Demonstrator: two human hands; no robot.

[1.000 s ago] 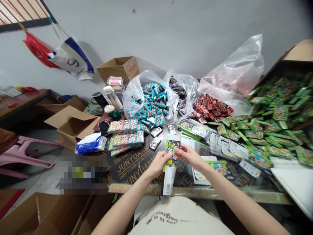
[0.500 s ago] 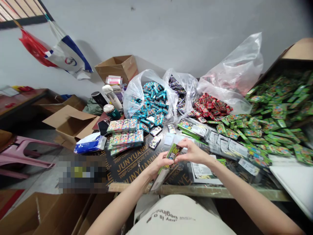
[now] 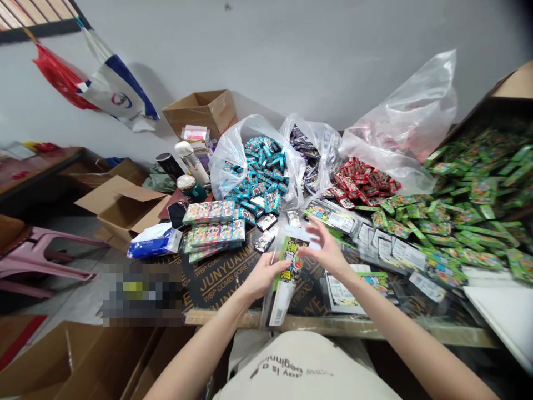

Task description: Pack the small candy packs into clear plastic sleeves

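My left hand (image 3: pixel 261 274) grips a long green and white printed packet (image 3: pixel 287 272) by its left edge, holding it upright over the dark table (image 3: pixel 220 280). My right hand (image 3: pixel 325 249) is at the packet's upper right side, fingers spread and partly blurred, its lower fingers touching the packet. Behind the hands lie flat clear sleeves with printed cards (image 3: pixel 333 218). Further back stand clear bags of blue packets (image 3: pixel 258 178) and purple packets (image 3: pixel 306 158), with a pile of red packets (image 3: pixel 362 180) beside them. A large heap of green packets (image 3: pixel 466 211) spreads to the right.
Stacks of colourful boxes (image 3: pixel 212 228) and a blue tissue pack (image 3: pixel 155 242) lie left of the hands. Open cardboard boxes (image 3: pixel 125 208) and a pink plastic chair (image 3: pixel 37 255) stand at the left. Flasks (image 3: pixel 189 164) and a carton (image 3: pixel 202 114) sit at the back. A white board (image 3: pixel 503 311) lies at the right edge.
The packet was tilted flat between both hands half a second ago; now it stands upright again in my left hand. My right hand has lifted and spread its fingers.
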